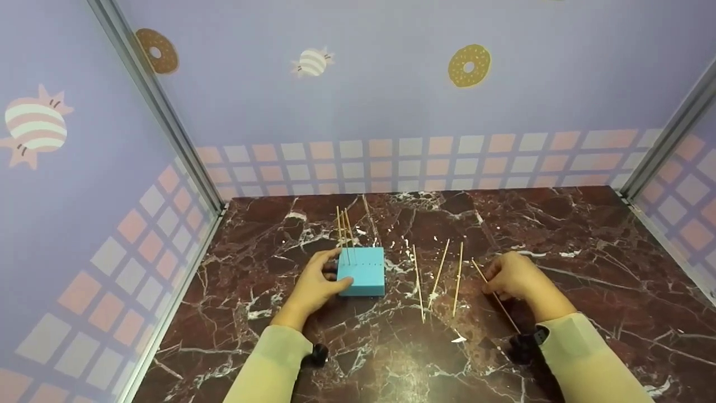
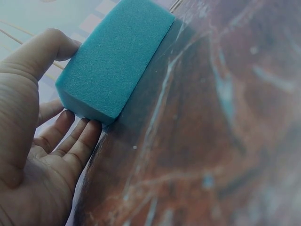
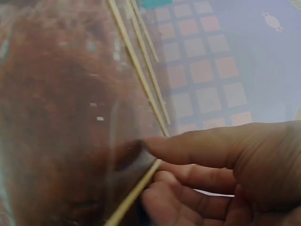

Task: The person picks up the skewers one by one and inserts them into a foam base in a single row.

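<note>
- The table [image 1: 224, 313]: the block and the loose sticks are borne by its marbled top.
- The left hand [image 1: 314, 282]: the block's left part is gripped, with the thumb laid over the near edge and the fingers set against the side. Light pressure is advised, since foam would probably be dented by a squeeze.
- The right hand [image 1: 517, 280]: a stick is pinched between thumb and bent fingers; whether it is clear of the table cannot be told.
- The blue block [image 1: 366, 280]: it is set flat, left of the loose sticks, and should be steadied without being tilted.
- The pinched stick [image 3: 132, 195]: its near end is seen close to the right wrist's camera [image 1: 523, 344], so the wrist should be turned gently; a firm but unbending pinch is best used.
- The loose sticks [image 1: 458, 280]: three are laid apart between block and right hand; they should be passed over, not swept.
- The standing sticks [image 1: 338, 221]: they are held upright at the row's left end and should not be brushed.
- The holes [image 1: 370, 264]: a row is left uncovered by the thumb, as is wanted.
</note>
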A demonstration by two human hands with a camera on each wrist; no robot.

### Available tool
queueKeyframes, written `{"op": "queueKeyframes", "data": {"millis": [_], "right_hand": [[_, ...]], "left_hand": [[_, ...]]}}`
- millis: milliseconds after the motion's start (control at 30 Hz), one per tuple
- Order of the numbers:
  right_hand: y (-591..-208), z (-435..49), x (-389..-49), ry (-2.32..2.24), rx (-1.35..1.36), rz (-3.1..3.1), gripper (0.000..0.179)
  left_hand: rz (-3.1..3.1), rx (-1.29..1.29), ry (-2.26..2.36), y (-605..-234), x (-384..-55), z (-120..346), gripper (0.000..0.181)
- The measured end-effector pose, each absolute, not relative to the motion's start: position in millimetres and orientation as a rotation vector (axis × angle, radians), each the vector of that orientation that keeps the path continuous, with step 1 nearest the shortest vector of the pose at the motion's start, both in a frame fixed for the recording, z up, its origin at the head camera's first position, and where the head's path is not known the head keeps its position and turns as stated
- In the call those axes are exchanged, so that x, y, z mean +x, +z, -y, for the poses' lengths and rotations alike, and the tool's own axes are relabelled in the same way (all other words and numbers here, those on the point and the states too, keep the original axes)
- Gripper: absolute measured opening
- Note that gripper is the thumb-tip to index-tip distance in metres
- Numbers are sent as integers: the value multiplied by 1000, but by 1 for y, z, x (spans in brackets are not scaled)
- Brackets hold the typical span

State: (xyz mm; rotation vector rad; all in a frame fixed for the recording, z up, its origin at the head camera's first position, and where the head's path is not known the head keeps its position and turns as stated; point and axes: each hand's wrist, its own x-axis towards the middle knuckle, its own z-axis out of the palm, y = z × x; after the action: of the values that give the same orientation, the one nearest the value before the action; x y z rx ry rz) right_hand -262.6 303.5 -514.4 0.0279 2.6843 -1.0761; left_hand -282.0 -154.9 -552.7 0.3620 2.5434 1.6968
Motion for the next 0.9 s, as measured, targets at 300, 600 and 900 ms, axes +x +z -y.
{"op": "queueKeyframes", "data": {"millis": [300,600,900], "right_hand": [[-509,-303,-260,-1102,41,-2604,19],[-511,-302,-260,-1117,33,-2607,14],[-515,-305,-262,-1267,-9,-2556,19]], "left_hand": [[-2517,353,1708,-552,-281,154,80],[-2525,360,1713,-553,-282,154,80],[-2534,351,1701,-552,-282,154,81]]}}
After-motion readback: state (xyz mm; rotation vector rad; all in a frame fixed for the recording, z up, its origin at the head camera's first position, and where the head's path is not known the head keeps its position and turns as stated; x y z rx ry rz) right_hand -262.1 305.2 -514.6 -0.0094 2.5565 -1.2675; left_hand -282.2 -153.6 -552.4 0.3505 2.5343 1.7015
